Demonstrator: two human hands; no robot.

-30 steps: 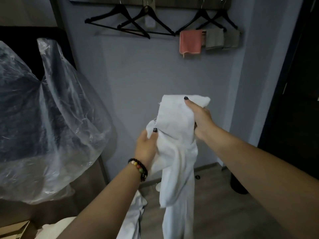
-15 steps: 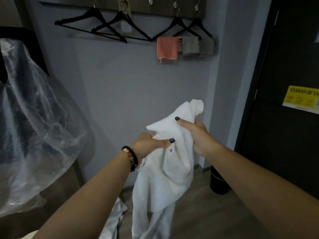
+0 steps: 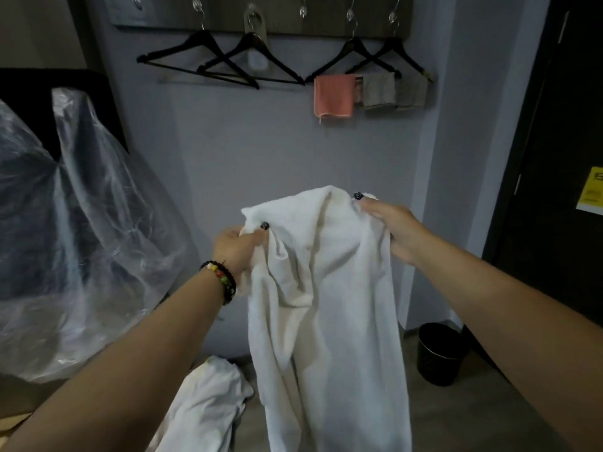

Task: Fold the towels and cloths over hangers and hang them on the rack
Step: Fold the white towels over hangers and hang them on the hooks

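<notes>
Grey wall, rack up top, white towel held out in front of it.
Left hand pinches the towel's upper left edge; right hand grips the upper right corner, so the cloth hangs between them toward the floor. Far above, four black hangers hang from the rack; the right ones carry a pink cloth and grey cloths. Clear plastic bulges left; a black bin stands lower right.
</notes>
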